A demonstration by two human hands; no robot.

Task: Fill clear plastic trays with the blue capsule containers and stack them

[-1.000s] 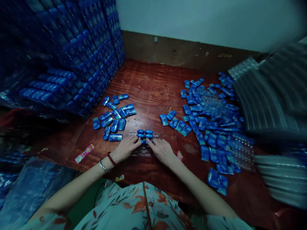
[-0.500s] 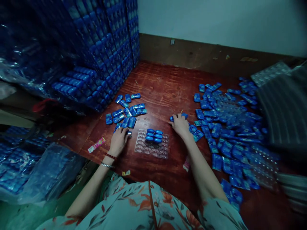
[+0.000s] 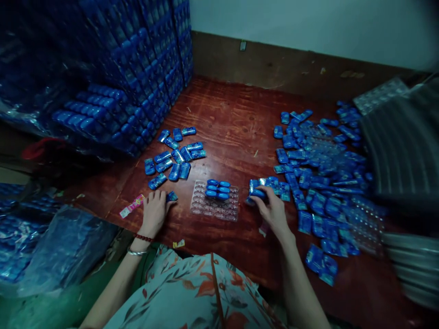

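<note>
My left hand [image 3: 154,211] is closed on a small blue packet [image 3: 172,197], low on the left of the red-brown table. To the right, my right hand [image 3: 272,210] grips a blue packet [image 3: 258,193] between thumb and fingers, just in front of a short row of similar packets [image 3: 273,182]. Between the hands lies a clear moulded plastic tray [image 3: 214,210] with several blue packets [image 3: 218,189] in two columns on its upper middle part. Beyond my left hand several loose blue packets [image 3: 178,156] are scattered.
A tall stack of blue packets [image 3: 137,64] stands at the back left. On the right is a large loose heap of packets [image 3: 318,155] with clear trays, beside a dark striped cloth [image 3: 404,151]. A pink strip [image 3: 132,206] lies near the left edge.
My left hand has drawn back toward the table's front left, along with a packet. My right hand has moved nearer to my body and turned, now pinching a packet. The view has shifted slightly.
</note>
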